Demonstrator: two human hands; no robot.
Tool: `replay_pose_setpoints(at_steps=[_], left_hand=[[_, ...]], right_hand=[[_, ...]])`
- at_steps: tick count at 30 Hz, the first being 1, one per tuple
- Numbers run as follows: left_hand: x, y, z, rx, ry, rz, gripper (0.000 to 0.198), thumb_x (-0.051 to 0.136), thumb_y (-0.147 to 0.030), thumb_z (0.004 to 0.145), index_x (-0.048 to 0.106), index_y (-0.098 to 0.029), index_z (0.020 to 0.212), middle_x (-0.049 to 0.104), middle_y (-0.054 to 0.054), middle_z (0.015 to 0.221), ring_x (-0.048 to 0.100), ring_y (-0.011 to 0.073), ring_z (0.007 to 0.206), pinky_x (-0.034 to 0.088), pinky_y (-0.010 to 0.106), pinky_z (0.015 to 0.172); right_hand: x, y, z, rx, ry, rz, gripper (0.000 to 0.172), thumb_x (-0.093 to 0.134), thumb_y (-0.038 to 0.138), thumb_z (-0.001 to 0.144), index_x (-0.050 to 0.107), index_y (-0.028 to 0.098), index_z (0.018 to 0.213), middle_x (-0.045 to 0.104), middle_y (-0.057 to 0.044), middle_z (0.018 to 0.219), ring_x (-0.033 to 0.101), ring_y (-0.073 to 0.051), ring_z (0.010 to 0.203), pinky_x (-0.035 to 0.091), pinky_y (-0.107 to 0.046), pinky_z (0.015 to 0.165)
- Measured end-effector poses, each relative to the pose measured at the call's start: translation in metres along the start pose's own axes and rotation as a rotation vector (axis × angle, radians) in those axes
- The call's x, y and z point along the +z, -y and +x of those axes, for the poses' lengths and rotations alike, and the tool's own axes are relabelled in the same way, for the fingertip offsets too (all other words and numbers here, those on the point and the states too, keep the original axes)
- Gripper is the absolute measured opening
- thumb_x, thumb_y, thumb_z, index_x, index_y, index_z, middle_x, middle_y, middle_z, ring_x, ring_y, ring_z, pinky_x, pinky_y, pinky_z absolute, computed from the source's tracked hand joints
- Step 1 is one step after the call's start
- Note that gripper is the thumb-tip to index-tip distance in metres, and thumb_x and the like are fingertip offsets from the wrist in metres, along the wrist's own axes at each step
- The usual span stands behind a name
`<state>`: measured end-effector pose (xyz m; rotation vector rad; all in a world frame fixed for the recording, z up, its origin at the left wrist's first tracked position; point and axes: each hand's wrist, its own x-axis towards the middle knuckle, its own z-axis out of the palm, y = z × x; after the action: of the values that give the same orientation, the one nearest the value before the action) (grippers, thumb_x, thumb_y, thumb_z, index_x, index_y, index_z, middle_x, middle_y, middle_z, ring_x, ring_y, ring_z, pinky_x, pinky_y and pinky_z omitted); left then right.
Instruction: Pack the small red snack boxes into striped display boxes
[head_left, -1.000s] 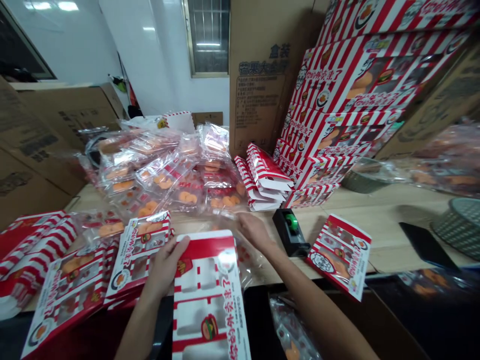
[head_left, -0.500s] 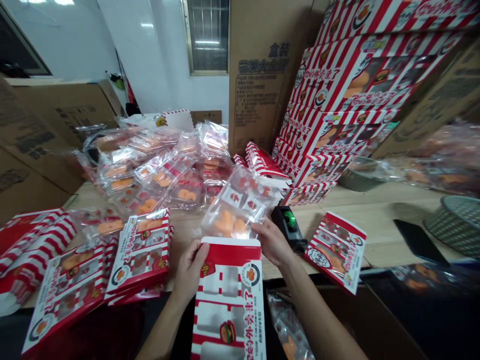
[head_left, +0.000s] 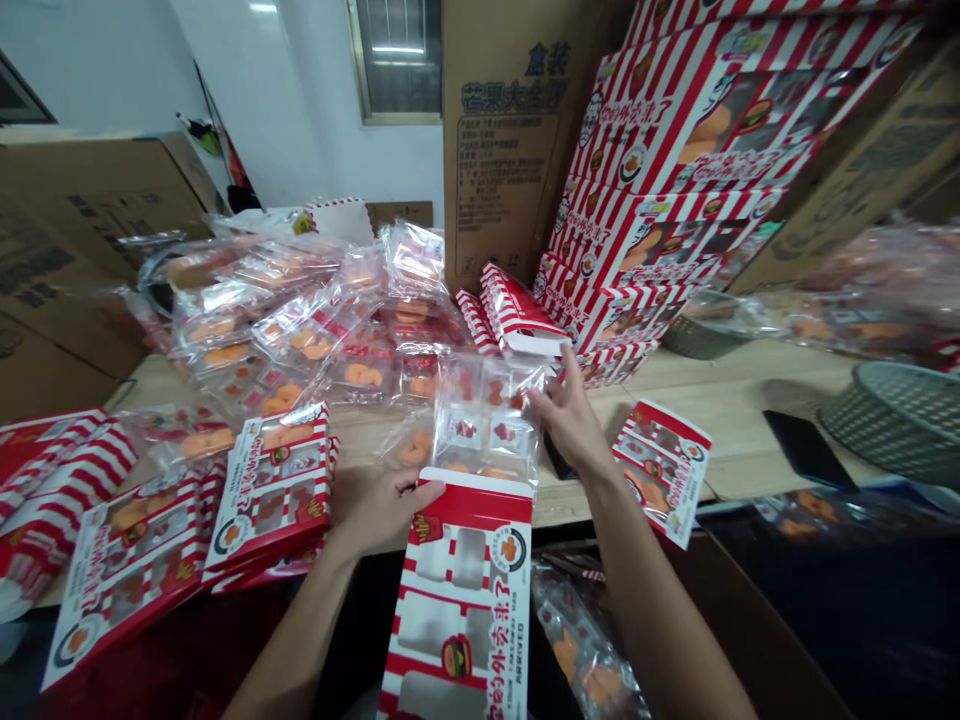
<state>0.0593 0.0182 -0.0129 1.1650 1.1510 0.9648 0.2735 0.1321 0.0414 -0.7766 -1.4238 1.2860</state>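
View: head cam, looking fwd & down at both hands over a wood table (head_left: 750, 385).

L hand (head_left: 375, 510): fingers pressed together, lying on top-left corner of flat carton (head_left: 457, 610); thumb not clearly visible, can't tell if it's clamping.

R hand (head_left: 574, 420): fingers spread, tips pinching right edge of see-through bag (head_left: 487, 420).

Bag: upright-ish, above carton, w/ orange pieces & small red-printed cards inside; lower end at carton's top edge, looks tucked in behind red flap, exact fit hard to tell.

Carton: red/white, burger print, window cutouts, hanging over table edge.

L side: stacked flat cartons (head_left: 270, 490) beside L hand, more filled bags (head_left: 285, 320) piled behind.

R side: single carton (head_left: 664, 470) lying on table, black phone (head_left: 799, 450), woven basket (head_left: 900, 420).

Back: big stack of printed boxes (head_left: 675, 180) against brown cardboard box (head_left: 510, 130).

Below table: loose bag w/ orange pieces (head_left: 581, 650).
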Motion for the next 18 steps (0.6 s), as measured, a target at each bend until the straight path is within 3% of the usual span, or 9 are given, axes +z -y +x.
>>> replay_pose_setpoints(at_steps=[2, 5, 8, 11, 15, 18], left_hand=[[0.002, 0.003, 0.001, 0.016, 0.003, 0.008, 0.032, 0.056, -0.044, 0.074, 0.065, -0.015, 0.085, 0.067, 0.005, 0.082, 0.061, 0.0205, 0.078, 0.048, 0.030, 0.069], [0.009, 0.014, -0.003, 0.175, -0.252, 0.073, 0.028, 0.056, -0.043, 0.074, 0.058, -0.016, 0.070, 0.063, 0.007, 0.098, 0.056, 0.0221, 0.095, 0.044, 0.031, 0.081], [0.018, 0.023, -0.005, 0.340, -0.460, 0.145, 0.030, 0.051, -0.040, 0.077, 0.048, -0.017, 0.058, 0.053, 0.009, 0.116, 0.043, 0.0239, 0.115, 0.035, 0.032, 0.093], [0.025, 0.021, -0.003, 0.337, -0.381, 0.121, 0.027, 0.049, -0.038, 0.079, 0.046, -0.018, 0.061, 0.052, 0.009, 0.114, 0.044, 0.0229, 0.112, 0.035, 0.032, 0.092], [0.030, 0.016, 0.001, 0.199, -0.169, 0.020, 0.026, 0.056, -0.039, 0.074, 0.042, -0.019, 0.065, 0.056, 0.002, 0.082, 0.054, 0.0166, 0.081, 0.042, 0.024, 0.068], [0.027, 0.022, 0.001, 0.126, -0.187, -0.058, 0.031, 0.055, -0.044, 0.074, 0.039, -0.019, 0.065, 0.049, -0.004, 0.066, 0.048, 0.0112, 0.060, 0.040, 0.021, 0.056]], right_hand=[[0.000, 0.002, 0.011, -0.089, -0.057, -0.074, 0.050, 0.068, 0.030, 0.071, 0.050, 0.029, 0.118, 0.058, -0.001, 0.112, 0.057, -0.016, 0.091, 0.049, -0.026, 0.073], [-0.008, -0.002, 0.011, 0.026, 0.045, -0.080, 0.032, 0.067, 0.031, 0.071, 0.060, 0.026, 0.102, 0.063, 0.002, 0.086, 0.059, -0.013, 0.068, 0.047, -0.023, 0.059], [-0.019, -0.007, 0.001, 0.174, 0.106, -0.040, 0.032, 0.067, 0.034, 0.071, 0.061, 0.026, 0.101, 0.062, 0.003, 0.073, 0.058, -0.012, 0.062, 0.044, -0.022, 0.055], [-0.022, -0.011, -0.001, 0.223, 0.088, -0.048, 0.035, 0.070, 0.034, 0.066, 0.064, 0.024, 0.099, 0.062, 0.003, 0.073, 0.054, -0.010, 0.060, 0.041, -0.020, 0.053], [-0.008, -0.024, -0.001, 0.196, -0.146, 0.075, 0.035, 0.071, 0.037, 0.062, 0.062, 0.022, 0.092, 0.056, 0.006, 0.064, 0.047, -0.008, 0.051, 0.039, -0.020, 0.051], [0.004, -0.040, -0.017, 0.208, -0.184, 0.087, 0.038, 0.070, 0.041, 0.062, 0.060, 0.021, 0.092, 0.056, 0.005, 0.063, 0.047, -0.008, 0.049, 0.039, -0.021, 0.049]])
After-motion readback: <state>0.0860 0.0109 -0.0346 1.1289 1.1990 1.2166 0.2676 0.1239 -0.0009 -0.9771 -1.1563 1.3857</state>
